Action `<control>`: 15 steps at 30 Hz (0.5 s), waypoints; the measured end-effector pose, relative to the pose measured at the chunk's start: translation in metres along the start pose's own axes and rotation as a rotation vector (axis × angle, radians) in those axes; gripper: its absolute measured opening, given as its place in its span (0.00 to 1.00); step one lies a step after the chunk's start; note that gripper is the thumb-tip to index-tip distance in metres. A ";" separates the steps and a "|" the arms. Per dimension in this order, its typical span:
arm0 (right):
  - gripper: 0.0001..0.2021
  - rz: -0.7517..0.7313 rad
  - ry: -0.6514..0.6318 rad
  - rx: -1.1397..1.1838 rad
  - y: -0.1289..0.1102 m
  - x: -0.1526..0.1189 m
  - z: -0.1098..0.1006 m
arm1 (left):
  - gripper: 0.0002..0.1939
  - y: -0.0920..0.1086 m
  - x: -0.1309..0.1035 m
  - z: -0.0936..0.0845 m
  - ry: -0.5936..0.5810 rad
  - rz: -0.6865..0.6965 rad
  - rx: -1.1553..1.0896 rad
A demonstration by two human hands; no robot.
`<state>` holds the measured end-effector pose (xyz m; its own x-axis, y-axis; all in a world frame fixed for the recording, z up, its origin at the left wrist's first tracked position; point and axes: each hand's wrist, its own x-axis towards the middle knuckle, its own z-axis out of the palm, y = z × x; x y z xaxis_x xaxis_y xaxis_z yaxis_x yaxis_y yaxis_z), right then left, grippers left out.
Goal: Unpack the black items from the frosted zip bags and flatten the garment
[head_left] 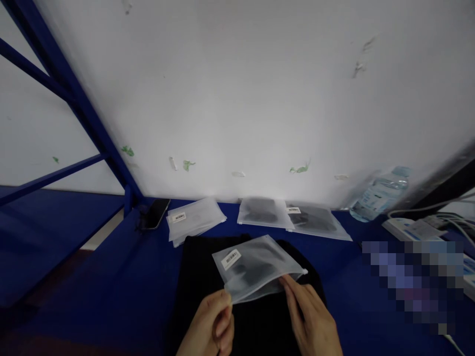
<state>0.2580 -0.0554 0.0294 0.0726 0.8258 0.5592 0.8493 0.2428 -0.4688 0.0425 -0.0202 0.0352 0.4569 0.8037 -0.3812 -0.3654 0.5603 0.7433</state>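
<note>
A frosted zip bag [260, 259] with a barcode label hangs over a black cloth-like item [200, 272] in the middle. Its mouth faces me and gapes slightly on the right. My left hand [213, 324] pinches the bag's near left corner between thumb and fingers. At the right part of the opening, my right hand [311, 316] has its fingertips on the bag's edge, closed on it. A dark shape shows through the bag's far side; whether it is inside or behind cannot be made out.
Frosted bags lie at the back left [195, 220], back middle [261, 212] and back right [317, 222] of the blue table [111, 282]. A phone [158, 213] is at left; a plastic bottle [380, 195], power strip [408, 228] and cables are at right.
</note>
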 end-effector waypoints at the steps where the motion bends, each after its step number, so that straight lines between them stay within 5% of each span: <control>1: 0.16 0.003 -0.021 -0.006 -0.001 0.001 0.002 | 0.25 -0.001 0.000 0.000 0.010 0.003 0.001; 9: 0.21 -0.157 -0.084 -0.275 -0.015 0.021 0.027 | 0.27 -0.002 -0.001 0.007 -0.017 -0.008 0.089; 15: 0.17 -0.168 -0.040 -0.081 -0.017 0.026 0.025 | 0.28 0.014 0.003 0.002 0.009 -0.143 0.078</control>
<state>0.2326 -0.0255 0.0352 -0.0932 0.7969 0.5968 0.8873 0.3384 -0.3132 0.0401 -0.0103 0.0452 0.4925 0.7185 -0.4911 -0.2328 0.6525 0.7212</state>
